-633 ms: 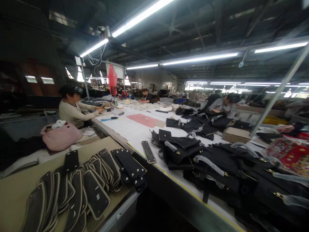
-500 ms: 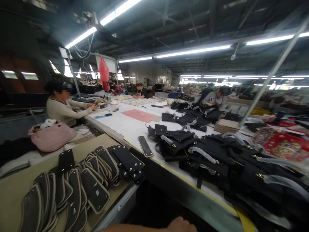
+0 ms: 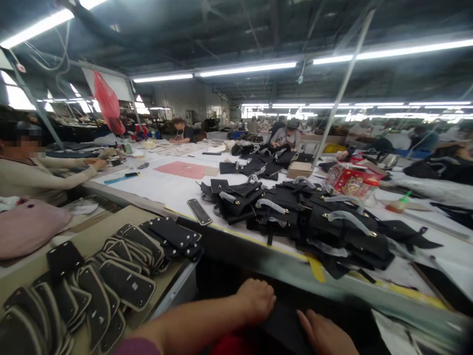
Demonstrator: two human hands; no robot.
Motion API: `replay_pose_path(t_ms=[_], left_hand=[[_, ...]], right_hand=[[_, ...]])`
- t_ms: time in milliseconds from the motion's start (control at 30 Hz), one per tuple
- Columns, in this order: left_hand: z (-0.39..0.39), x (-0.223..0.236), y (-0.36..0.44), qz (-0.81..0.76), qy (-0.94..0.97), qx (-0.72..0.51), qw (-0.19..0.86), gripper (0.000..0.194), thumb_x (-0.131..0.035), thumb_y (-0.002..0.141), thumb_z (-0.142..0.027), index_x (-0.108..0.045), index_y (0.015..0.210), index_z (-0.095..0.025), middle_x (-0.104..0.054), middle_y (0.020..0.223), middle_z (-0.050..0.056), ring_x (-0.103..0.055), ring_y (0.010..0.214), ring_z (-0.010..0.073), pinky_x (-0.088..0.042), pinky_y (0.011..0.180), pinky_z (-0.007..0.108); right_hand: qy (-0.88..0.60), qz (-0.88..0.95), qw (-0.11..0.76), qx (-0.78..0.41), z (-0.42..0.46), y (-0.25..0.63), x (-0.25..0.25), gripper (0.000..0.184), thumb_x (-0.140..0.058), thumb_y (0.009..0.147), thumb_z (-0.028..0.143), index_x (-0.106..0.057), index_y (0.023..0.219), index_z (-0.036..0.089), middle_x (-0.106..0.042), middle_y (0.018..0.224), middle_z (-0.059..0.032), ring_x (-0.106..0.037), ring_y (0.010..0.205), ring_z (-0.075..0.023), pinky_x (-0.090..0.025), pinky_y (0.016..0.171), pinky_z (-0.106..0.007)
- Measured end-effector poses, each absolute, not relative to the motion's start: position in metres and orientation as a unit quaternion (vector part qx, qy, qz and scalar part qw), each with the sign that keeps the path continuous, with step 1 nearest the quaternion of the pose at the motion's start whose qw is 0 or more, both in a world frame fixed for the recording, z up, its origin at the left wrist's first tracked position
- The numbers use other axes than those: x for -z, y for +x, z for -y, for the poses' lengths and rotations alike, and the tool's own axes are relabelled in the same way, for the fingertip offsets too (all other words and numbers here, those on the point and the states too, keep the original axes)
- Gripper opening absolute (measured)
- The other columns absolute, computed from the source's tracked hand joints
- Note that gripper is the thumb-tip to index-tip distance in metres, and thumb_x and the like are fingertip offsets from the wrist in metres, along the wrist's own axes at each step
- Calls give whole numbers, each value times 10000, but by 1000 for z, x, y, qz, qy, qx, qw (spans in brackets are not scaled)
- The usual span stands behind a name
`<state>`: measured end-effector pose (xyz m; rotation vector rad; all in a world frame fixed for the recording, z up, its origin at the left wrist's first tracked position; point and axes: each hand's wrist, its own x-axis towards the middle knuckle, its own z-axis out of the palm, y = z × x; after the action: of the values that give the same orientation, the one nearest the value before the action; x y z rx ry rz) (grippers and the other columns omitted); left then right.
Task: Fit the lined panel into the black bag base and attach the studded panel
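Both of my hands are low in the view, below the front edge of the long table [image 3: 281, 268]. My left hand [image 3: 255, 299] has its fingers curled down over the edge of a dark flat piece [image 3: 284, 320] in my lap. My right hand [image 3: 324, 335] lies beside that piece with its fingers stretched out and the thumb touching it. Part of the piece is lost in shadow. A single dark oval panel [image 3: 199, 211] lies on the table edge ahead of my left hand.
Several dark oval panels with pale rims [image 3: 111, 268] are fanned on a brown board at left. A heap of black bags with wrapped handles [image 3: 314, 222] covers the table, behind it a red printed box [image 3: 351, 180]. A seated person [image 3: 40, 172] works at left; others sit farther back.
The view has tipped down and swung right. My left forearm and hand rose into view from the bottom edge, then my right hand appeared beside it on the dark piece.
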<state>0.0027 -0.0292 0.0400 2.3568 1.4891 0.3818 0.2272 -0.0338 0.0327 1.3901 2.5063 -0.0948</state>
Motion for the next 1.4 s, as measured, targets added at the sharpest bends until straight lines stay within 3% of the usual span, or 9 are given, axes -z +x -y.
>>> replay_pose_path(t_ms=[100,167,267,500,800,1067,1167,1300,1400], left_hand=[[20,-47,-12,-535,789,-153,260,420,-339,872,-437,-603,772,-126,-638,837,127,-607,804,256,-468,749,387],[10,-39,-27,-541,756,-175,324,536,-156,914,-425,-594,841,-124,-638,870,117,-608,822,213,-477,746,331],[8,-22,-52,-553,705,-206,393,655,5,907,-407,-566,962,-91,-635,918,135,-611,820,198,-491,695,314],[45,0,-81,-510,675,-280,454,481,-469,803,-485,-550,1113,-127,-607,1098,79,-555,1010,208,-429,901,316],[44,14,-78,-499,632,-348,479,438,-467,824,-436,-564,1092,-104,-628,1002,55,-564,943,208,-437,876,330],[52,20,-78,-505,608,-352,502,506,-367,875,-422,-458,1241,-84,-539,1227,93,-480,1145,213,-329,1022,360],[64,14,-79,-506,626,-327,494,627,-484,817,-415,-369,1311,-47,-505,1273,142,-487,1152,236,-374,996,374],[68,21,-78,-481,636,-328,506,612,-462,834,-382,-304,1366,-125,-463,1331,99,-441,1205,196,-329,1039,358],[68,30,-74,-509,652,-341,447,574,-429,851,-366,-313,1364,-136,-427,1361,112,-417,1230,204,-308,1052,375]], right_hand=[[517,-843,135,66,39,214,-52,391,-255,913,232,-562,1147,167,-626,968,-133,-608,871,-272,-445,750,-376],[567,-809,121,98,38,206,-56,486,-192,944,412,-594,958,140,-633,891,-131,-610,874,-263,-431,760,-357],[587,-793,119,107,37,185,-55,496,-212,926,499,-568,950,154,-615,969,-134,-587,922,-276,-420,736,-363],[565,-812,52,140,32,107,-45,568,-89,942,476,-548,1013,148,-600,1019,-124,-558,937,-243,-386,786,-372],[572,-798,60,179,16,76,-35,598,-69,946,457,-555,1033,119,-586,1052,-136,-542,978,-243,-368,839,-359],[559,-816,45,139,18,62,-41,526,-55,954,440,-469,1074,138,-598,952,-111,-585,895,-232,-412,776,-357],[503,-856,68,101,23,68,-50,417,-145,965,301,-491,1128,136,-570,1035,-132,-581,910,-224,-428,777,-348],[458,-885,78,27,24,74,-44,396,-298,893,123,-495,1231,181,-542,1149,-144,-579,947,-254,-464,737,-354],[472,-881,19,10,22,88,-33,354,-349,882,185,-569,1154,240,-552,1186,-119,-590,938,-273,-476,717,-374]])
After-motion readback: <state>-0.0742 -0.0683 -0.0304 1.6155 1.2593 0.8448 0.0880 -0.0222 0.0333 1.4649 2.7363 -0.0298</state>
